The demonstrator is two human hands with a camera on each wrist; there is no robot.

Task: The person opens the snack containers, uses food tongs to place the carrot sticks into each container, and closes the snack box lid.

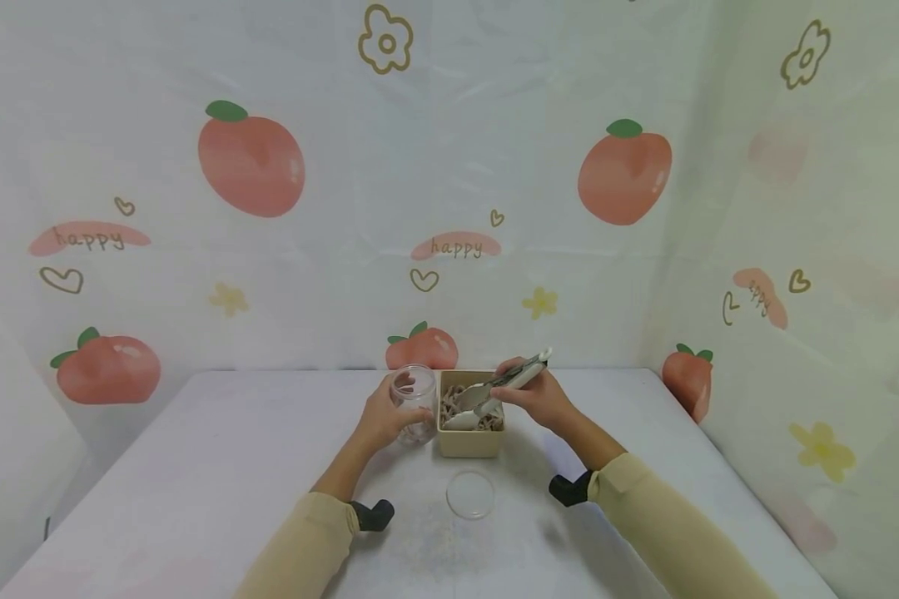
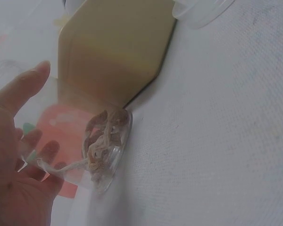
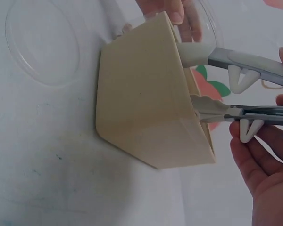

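Observation:
My left hand (image 1: 384,418) grips a clear jar (image 1: 419,431), its thumb on one side and fingers round the other. The jar stands on the table at the box's left side. Brownish, stringy dried pieces (image 2: 101,148) lie at the jar's bottom in the left wrist view. In my right hand (image 1: 541,401) is a pair of tongs (image 1: 523,376) with pale tips, spread apart. Those tips reach into a beige box (image 1: 470,445) of greyish-brown strips (image 1: 449,405). The box wall hides the tip ends in the right wrist view, so whether they pinch any strips is unclear.
A round clear lid (image 1: 470,494) lies flat on the white-covered table (image 1: 270,482), in front of the box. Behind the table hangs a white curtain (image 1: 330,274) printed with fruit. Another curtain side closes in on the right.

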